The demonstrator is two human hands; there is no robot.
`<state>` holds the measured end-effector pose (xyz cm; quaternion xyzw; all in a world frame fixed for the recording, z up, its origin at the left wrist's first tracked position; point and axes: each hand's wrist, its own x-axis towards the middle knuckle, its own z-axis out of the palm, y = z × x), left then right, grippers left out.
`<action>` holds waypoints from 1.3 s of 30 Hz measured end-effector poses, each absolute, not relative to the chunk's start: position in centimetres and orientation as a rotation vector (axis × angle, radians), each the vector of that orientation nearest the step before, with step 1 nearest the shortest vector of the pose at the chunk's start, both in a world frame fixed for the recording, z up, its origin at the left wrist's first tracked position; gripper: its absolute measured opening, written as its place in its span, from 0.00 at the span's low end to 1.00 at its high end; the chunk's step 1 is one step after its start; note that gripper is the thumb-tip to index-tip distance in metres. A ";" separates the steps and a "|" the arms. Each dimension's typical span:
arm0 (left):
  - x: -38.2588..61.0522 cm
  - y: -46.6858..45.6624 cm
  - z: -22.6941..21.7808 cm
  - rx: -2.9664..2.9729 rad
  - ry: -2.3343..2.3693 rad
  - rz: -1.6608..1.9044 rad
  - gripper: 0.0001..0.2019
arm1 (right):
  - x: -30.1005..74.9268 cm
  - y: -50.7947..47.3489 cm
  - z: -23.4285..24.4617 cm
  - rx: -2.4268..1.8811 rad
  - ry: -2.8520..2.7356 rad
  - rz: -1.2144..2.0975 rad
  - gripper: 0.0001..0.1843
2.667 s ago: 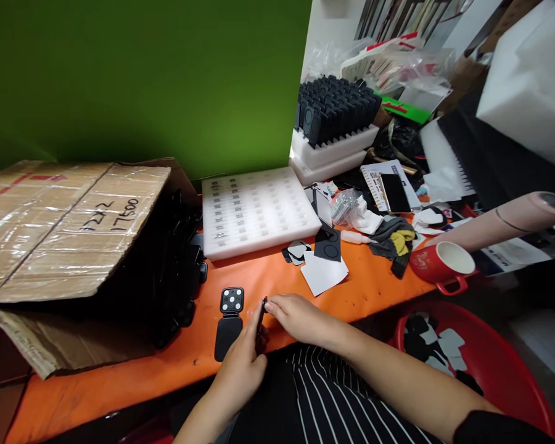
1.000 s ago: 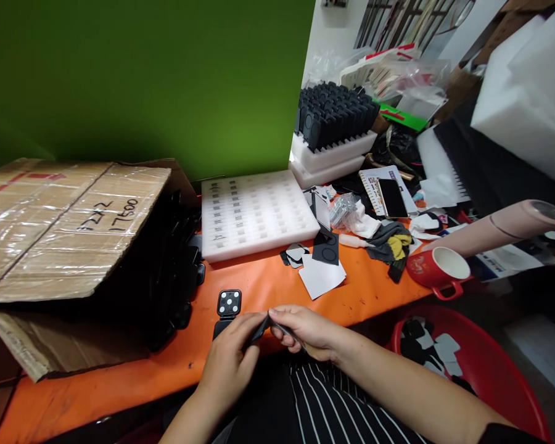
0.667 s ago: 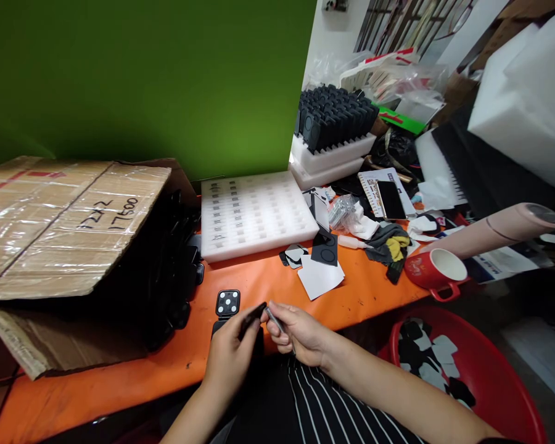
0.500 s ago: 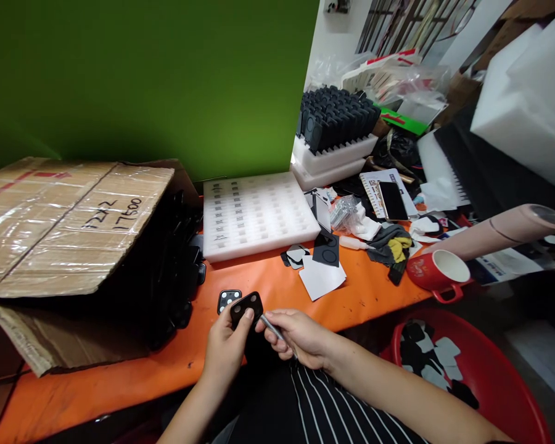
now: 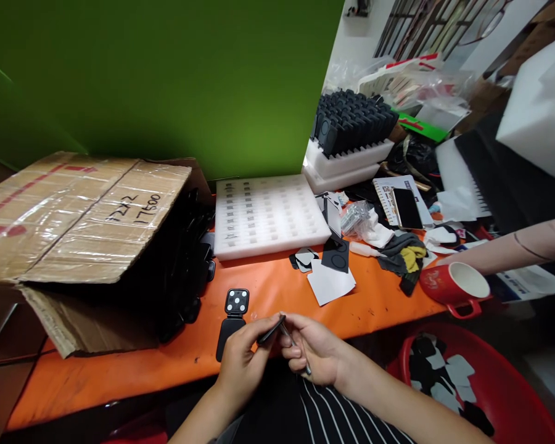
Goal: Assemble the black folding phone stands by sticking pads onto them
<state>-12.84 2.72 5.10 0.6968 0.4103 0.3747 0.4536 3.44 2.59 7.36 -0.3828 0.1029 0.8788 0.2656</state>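
Observation:
My left hand (image 5: 244,361) pinches a small flat black part (image 5: 271,330), held edge-on just above the front edge of the orange table (image 5: 176,351). My right hand (image 5: 315,348) is closed on a thin metal tool (image 5: 296,348) whose tip meets that part. Just left of my hands a black hinged piece with a square face of white dots (image 5: 237,301) lies flat on the table.
An open cardboard box (image 5: 78,216) full of black parts lies at the left. Behind sit a white foam tray (image 5: 268,213), a foam tray of black parts (image 5: 351,123), loose stickers (image 5: 330,280), a red mug (image 5: 457,287) and, low at right, a red basin (image 5: 499,376) of scraps.
My left hand has turned the black part from face-up to edge-on and lowered it. My right hand still holds the tool against it. The view has shifted a little to the left.

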 end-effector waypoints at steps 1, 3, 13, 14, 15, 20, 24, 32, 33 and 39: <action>-12.7 2.7 5.0 1.700 1.021 0.933 0.12 | 3.3 2.5 7.3 -1.040 0.308 2.346 0.17; -12.4 2.8 4.9 1.664 1.036 0.954 0.11 | 3.1 2.2 7.2 -1.024 0.364 2.302 0.18; -12.1 2.5 4.5 1.646 0.958 1.059 0.14 | 2.8 1.7 7.0 -0.994 0.440 2.240 0.21; -12.1 2.4 4.4 1.647 0.949 1.075 0.15 | 2.8 1.6 6.9 -0.995 0.442 2.237 0.21; -12.2 2.3 4.3 1.650 0.942 1.087 0.16 | 2.8 1.6 6.7 -0.988 0.443 2.242 0.22; -12.6 2.0 4.1 1.658 0.918 1.055 0.14 | 3.5 1.1 5.8 -0.859 0.406 2.389 0.20; -12.6 1.8 4.3 1.636 0.917 1.062 0.13 | 3.4 1.0 5.8 -0.881 0.389 2.363 0.17; -12.4 3.0 3.9 1.712 1.068 0.908 0.12 | 3.1 1.5 5.9 -1.043 0.174 2.225 0.14; -12.3 3.8 3.5 1.722 1.160 0.849 0.12 | 3.3 1.7 5.6 -1.107 0.029 2.196 0.14; -12.0 7.8 0.7 1.808 1.418 0.712 0.25 | 4.6 3.5 3.0 -1.566 -0.844 1.641 0.19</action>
